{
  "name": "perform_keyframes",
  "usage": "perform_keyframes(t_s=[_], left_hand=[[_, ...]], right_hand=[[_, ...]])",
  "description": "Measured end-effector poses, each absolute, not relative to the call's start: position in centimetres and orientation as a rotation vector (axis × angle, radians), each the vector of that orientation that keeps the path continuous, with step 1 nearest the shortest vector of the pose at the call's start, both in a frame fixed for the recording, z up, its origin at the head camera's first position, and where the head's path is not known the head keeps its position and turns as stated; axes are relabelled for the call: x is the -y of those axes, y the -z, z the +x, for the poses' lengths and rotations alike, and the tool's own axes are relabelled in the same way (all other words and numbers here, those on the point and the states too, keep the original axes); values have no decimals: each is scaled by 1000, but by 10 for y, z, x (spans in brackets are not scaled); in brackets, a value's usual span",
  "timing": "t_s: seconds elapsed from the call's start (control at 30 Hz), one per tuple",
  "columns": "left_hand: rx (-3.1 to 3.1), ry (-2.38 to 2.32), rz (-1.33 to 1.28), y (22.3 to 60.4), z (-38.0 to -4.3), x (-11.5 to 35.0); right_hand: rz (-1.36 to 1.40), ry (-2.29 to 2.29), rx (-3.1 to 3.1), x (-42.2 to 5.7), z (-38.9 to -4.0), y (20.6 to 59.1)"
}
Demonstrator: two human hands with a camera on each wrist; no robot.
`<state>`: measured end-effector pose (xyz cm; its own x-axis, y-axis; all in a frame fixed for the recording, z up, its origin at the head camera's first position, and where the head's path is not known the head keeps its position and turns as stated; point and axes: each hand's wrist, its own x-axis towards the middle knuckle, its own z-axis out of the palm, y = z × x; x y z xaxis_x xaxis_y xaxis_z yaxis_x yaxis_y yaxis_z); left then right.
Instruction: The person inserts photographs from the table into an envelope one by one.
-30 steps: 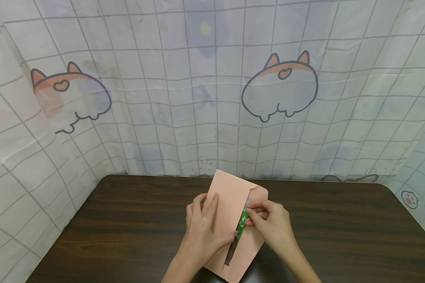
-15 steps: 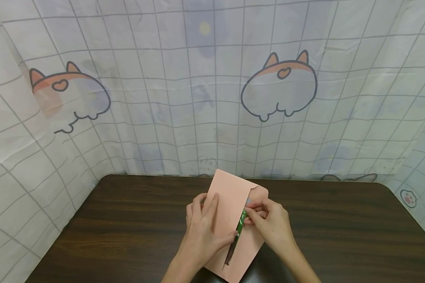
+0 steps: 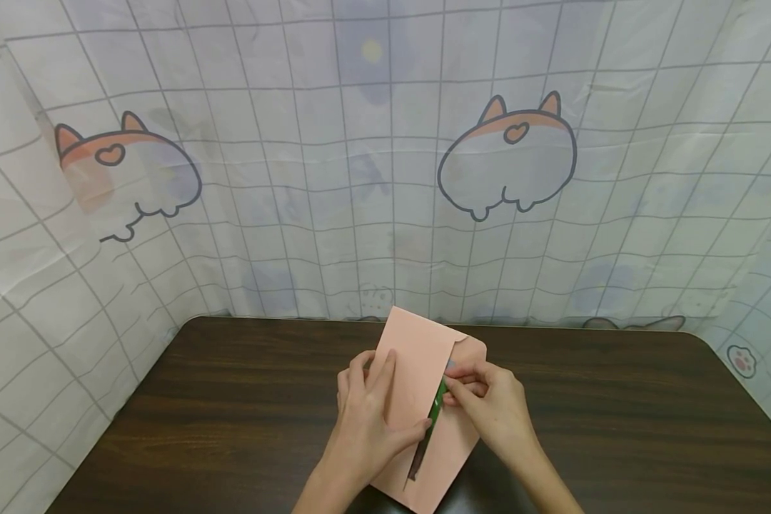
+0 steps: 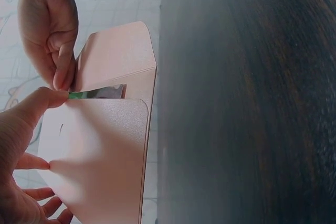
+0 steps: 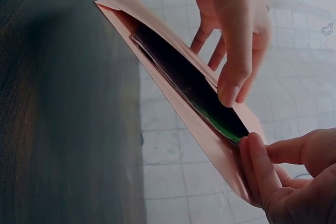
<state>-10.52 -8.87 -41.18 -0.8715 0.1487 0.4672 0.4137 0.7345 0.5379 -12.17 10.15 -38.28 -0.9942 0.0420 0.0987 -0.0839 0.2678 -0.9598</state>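
Note:
A pink envelope is held tilted over the near part of the table, its flap folded back. Out of its long opening peeks a narrow strip of a thin glossy sheet, green at one end and dark brown at the other. My left hand grips the envelope's body, thumb on the opening's edge and fingers spread over the front and left side. At the upper end of the opening, my right hand pinches the sheet's green end between thumb and fingers. Most of the sheet is hidden inside.
A dark wood-grain table with rounded far corners lies under both hands. Behind it and along the sides hangs a white grid-patterned curtain printed with cartoon animals.
The glossy sheet has sunk slightly deeper into the envelope, so a thinner strip of green shows. Both hands and the envelope have stayed almost in place.

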Motion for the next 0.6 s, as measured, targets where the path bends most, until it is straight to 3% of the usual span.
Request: perform_keyframes(t_s=[0.6], left_hand=[[2583, 857, -412, 412, -106, 86]], right_hand=[[8, -1810, 2422, -98, -121, 387]])
